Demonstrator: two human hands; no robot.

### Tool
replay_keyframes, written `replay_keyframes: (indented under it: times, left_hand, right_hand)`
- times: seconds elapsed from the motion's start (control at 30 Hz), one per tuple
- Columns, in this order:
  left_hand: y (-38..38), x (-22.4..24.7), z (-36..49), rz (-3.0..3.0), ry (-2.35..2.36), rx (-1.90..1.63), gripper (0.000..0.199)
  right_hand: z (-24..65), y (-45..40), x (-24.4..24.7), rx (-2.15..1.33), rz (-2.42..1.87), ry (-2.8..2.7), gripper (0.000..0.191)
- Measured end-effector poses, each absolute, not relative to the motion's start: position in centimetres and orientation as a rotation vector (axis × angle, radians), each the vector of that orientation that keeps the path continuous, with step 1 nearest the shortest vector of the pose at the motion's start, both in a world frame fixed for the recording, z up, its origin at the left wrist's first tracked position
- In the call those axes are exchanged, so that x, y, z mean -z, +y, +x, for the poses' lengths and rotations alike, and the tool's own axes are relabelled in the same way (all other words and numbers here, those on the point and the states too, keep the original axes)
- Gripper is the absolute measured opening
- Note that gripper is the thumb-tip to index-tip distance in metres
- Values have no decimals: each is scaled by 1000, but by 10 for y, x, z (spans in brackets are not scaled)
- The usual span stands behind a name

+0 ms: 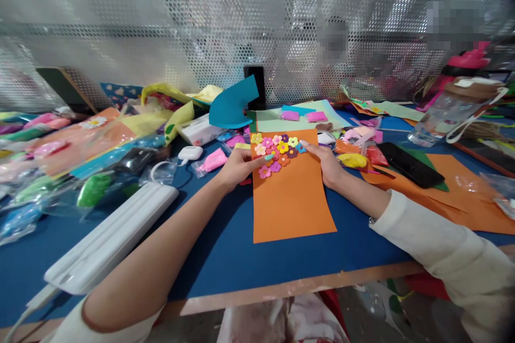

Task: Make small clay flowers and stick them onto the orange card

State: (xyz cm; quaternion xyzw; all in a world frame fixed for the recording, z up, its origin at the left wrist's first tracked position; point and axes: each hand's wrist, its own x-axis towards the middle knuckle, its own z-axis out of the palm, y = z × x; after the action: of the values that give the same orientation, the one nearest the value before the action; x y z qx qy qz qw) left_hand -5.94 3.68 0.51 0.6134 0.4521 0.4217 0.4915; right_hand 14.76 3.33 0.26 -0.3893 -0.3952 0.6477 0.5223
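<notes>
An orange sheet of paper [292,203] is held up over the table by its two side edges, its lower edge toward me. Small colourful flowers [276,151] in pink, yellow, purple, orange and blue cluster across its upper part. My left hand [238,167] grips the left edge, thumb laid over the front near the flowers and the other fingers behind the paper. On the right edge my right hand [325,163] is closed, its thumb beside a blue flower [300,148]; its remaining fingers are hidden.
A white power bank [112,236] with a cable lies left on the blue table [217,262]. Bagged clay [94,189] and coloured paper crowd the left. A black phone [411,164], more orange paper [470,193] and a clear bottle [436,118] are right. A perforated metal panel [225,16] stands behind.
</notes>
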Motion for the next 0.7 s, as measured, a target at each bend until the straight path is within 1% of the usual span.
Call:
replay_keyframes:
  times: [0.2,0.33,0.43,0.7]
  left_hand:
    - [33,-5,-57,1443,1082,-1041,41]
    - [30,-6,-53,1412,1038,-1090,57]
    - [28,-8,-51,1398,1023,-1116,63]
    - [30,-6,-53,1359,1032,-1140,56]
  right_hand:
    - [146,32,-4,-1513,-961,-973,31]
    - [144,30,-4,-1551,-977,-997,29]
    - [144,30,-4,-1567,-980,-1004,27]
    - [144,33,0,-1582,-947,-1010,22]
